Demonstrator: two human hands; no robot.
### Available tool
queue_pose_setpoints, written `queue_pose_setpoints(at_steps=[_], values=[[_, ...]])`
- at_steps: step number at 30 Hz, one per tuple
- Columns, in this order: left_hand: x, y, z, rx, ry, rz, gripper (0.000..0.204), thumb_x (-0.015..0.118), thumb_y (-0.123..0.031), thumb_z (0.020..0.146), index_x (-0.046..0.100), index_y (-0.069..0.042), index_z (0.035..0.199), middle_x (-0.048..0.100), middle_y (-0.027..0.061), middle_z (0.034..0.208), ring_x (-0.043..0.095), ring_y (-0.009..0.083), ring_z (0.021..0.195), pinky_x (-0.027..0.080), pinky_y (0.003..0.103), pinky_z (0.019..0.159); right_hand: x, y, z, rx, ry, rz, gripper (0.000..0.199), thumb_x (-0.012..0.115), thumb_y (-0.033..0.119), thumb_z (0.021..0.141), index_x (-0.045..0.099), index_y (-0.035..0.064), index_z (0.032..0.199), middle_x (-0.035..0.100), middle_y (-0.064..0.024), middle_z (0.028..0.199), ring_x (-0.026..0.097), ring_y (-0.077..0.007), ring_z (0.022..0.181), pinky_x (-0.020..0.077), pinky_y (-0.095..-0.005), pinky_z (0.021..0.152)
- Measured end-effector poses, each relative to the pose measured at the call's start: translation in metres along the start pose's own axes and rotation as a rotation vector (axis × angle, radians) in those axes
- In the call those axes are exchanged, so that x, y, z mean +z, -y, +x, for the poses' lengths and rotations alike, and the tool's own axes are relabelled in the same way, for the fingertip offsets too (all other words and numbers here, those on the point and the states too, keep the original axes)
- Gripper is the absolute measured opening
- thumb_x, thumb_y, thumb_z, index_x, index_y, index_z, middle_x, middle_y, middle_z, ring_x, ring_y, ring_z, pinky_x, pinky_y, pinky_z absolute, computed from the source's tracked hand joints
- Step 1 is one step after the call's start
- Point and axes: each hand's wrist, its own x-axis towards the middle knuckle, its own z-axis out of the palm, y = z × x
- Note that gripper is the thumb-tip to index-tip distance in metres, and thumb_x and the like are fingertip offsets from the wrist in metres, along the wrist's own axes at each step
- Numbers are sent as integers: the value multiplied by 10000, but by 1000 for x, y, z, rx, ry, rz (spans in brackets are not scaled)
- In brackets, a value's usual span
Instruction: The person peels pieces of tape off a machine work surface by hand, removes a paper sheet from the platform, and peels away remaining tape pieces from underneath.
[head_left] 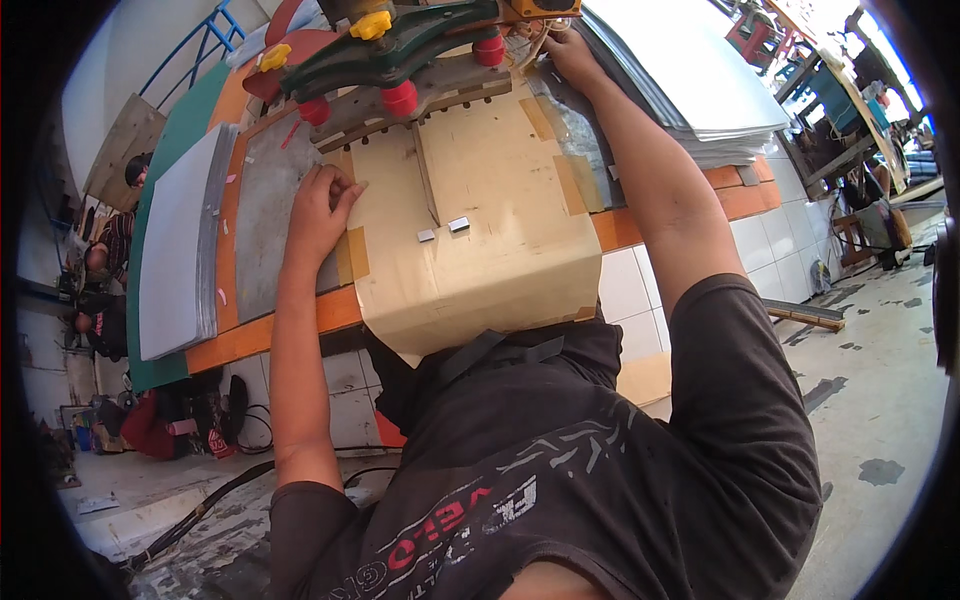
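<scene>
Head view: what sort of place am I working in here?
Most likely a small fabrication workshop. A press-like machine with red and yellow knobs sits on an orange-edged bench, stacks of grey sheets lie beside it, and the left hand rests on a taped cardboard template. The concrete floor is stained.

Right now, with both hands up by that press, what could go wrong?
The left hand lies flat on the cardboard sheet close under the green press head; it could get pinched. The right hand reaches beside the head, hard to watch. The two small metal pieces sit loose and could slide off.
</scene>
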Motion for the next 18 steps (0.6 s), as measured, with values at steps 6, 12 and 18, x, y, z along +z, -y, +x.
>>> queue_pose_setpoints(at_steps=[6,12,18], values=[[6,11,1,56,-11,-9,197,682,-141,935,597,36,937,586,158,897,615,293,782,503,385,729,1,1,-1,73,-92,48,221,592,248,1034,675,56,1107,706,-38,957,630,-138,844,502,-302,760],[11,17,1,36,10,72,170,630,-126,963,590,39,961,598,195,928,617,353,869,489,426,791,3,4,-2,58,-168,271,197,584,271,1041,628,79,1029,623,-1,825,599,-103,748,484,-281,642],[8,13,-1,27,10,98,187,619,-143,976,592,42,969,616,209,957,621,372,884,491,435,796,3,6,-2,167,-106,202,203,585,280,1037,665,94,1032,618,11,818,570,-83,725,473,-266,645]])
